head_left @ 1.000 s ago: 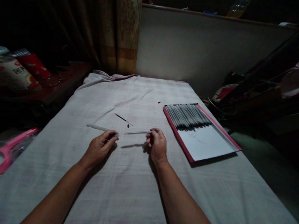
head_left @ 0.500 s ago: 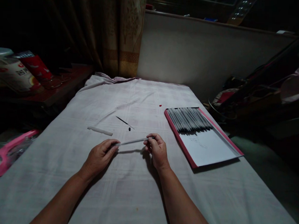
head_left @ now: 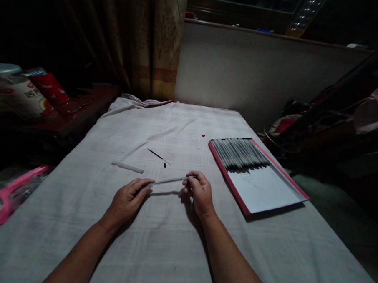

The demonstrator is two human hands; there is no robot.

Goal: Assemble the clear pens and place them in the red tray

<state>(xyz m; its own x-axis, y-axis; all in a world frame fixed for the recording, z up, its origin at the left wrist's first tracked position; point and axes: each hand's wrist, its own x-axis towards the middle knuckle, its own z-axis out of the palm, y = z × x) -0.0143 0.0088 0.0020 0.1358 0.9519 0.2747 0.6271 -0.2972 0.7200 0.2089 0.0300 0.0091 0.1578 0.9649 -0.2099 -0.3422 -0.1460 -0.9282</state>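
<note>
A slim clear pen (head_left: 170, 180) spans the gap between my two hands, just above the cloth. My left hand (head_left: 128, 201) pinches its left end, and my right hand (head_left: 199, 194) is closed around the right end, fingertips partly hiding it. Beyond the hands lie a pale translucent pen cap or sleeve (head_left: 127, 168), a thin dark ink refill (head_left: 158, 156) and a small black plug (head_left: 164, 165). A tiny red piece (head_left: 203, 135) rests farther back. To the right sits a shallow pink-edged box (head_left: 229, 178) with a row of clear pens (head_left: 240, 153) along its far end.
A pale checked cloth (head_left: 172, 241) covers the table. At the left, a side table (head_left: 84, 107) bears a labelled jar (head_left: 31, 97) and a red container (head_left: 50, 86). A pink-handled item (head_left: 7, 198) is at the left edge. A curtain (head_left: 161, 57) and wall (head_left: 229, 68) stand behind.
Both hands keep their hold on the pen. My left fingers have shifted slightly right along it. The whole view has moved a little, with the table items appearing slightly lower.
</note>
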